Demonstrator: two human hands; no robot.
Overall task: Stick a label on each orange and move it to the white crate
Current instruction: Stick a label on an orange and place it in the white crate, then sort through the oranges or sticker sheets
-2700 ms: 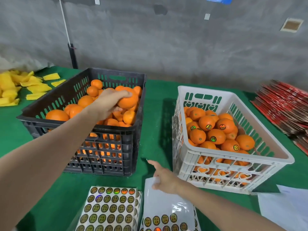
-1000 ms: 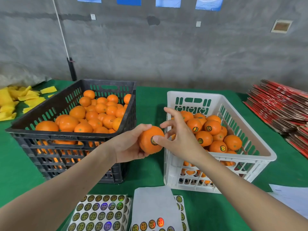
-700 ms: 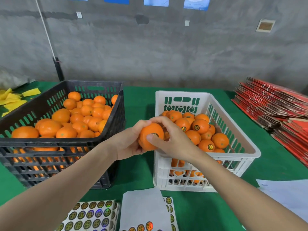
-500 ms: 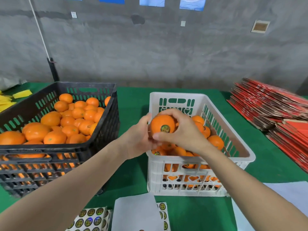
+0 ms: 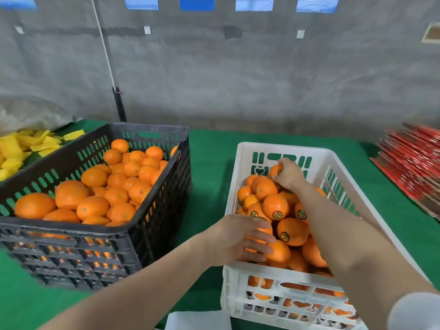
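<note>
Labelled round orange (image 5: 275, 171) sits at the far end of the white slotted plastic crate (image 5: 281, 148), on top of the heap there and close to the far wall. The right hand (image 5: 290, 176) grips it from the right, fingers curled over its top, with a dark circular sticker showing just beside the fingertips. The right forearm stretches across the crate above the fruit.

The left hand (image 5: 238, 239) hangs over the near left corner of the white crate, fingers loosely spread and almost straight, holding nothing. Whether its fingertips touch the fruit below I cannot tell.

The white crate is filled with a pile of stickered oranges (image 5: 276, 207), several with round dark labels facing up. To its left, a little apart, stands a black slotted plastic crate (image 5: 152, 128) heaped with plain unlabelled oranges (image 5: 92, 207). Both crates rest on the green cloth-covered worktop (image 5: 209, 163).

At the far left of the worktop lies a scatter of yellow foam pieces (image 5: 14, 148), and at the far right a stack of flat red cartons (image 5: 414, 160). A white sheet of paper (image 5: 197, 320) pokes in at the bottom edge, just in front of the white crate. A grey concrete wall (image 5: 238, 79) stands behind.
</note>
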